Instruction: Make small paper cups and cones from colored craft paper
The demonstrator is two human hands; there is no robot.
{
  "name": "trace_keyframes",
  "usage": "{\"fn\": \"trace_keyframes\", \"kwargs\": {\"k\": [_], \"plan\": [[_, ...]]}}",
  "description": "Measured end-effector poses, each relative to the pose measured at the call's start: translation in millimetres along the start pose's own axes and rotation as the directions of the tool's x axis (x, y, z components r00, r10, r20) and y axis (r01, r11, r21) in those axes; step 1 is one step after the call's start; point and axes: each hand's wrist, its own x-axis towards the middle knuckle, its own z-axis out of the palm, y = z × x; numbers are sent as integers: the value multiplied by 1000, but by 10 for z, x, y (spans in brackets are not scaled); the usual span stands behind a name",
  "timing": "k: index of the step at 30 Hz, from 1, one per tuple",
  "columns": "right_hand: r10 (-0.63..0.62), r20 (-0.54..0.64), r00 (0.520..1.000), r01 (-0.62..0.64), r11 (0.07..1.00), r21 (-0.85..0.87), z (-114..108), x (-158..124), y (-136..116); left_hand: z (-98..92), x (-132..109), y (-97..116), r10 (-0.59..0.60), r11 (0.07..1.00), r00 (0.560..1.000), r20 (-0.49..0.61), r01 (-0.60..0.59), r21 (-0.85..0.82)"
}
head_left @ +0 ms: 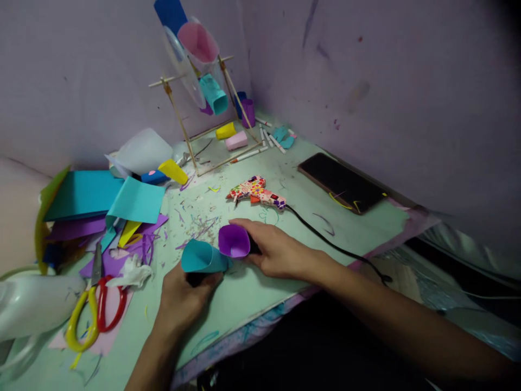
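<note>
Gripping a thin-walled, rounded teal cup (203, 257) with the curled left hand (183, 296), lower centre of the frame; holding a squarish purple cup (234, 241) in the partly closed right hand (274, 247), just beside it. Farther out, mid-frame, lying on the pale green tabletop (232, 315): a flower-patterned glue gun (256, 191). At left, metal-bladed scissors (94, 307) near smooth teal sheets (136, 201). At upper centre, a thin stick frame (179, 122).

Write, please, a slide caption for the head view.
Left hand holding a teal cup, right hand a purple cup, floral glue gun beyond.
</note>
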Motion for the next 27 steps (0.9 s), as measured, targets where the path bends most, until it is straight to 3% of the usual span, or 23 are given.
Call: {"fn": "trace_keyframes", "kwargs": {"k": [3,9,20,27], "plan": [[-38,4,999,38,999,-26,-12,4,4,-11,9,19,-5,1000,1000,21,5,16],[3,24,1000,0,995,-101,13,-19,9,-11,6,17,-1,1000,1000,29,0,23],[25,21,999,-24,999,-49,-16,-7,27,-17,11,-6,-6,996,999,47,2,86],[149,93,985,-143,987,-68,-153,-43,-101,-6,24,-46,-19,994,1000,19,17,109]]}}
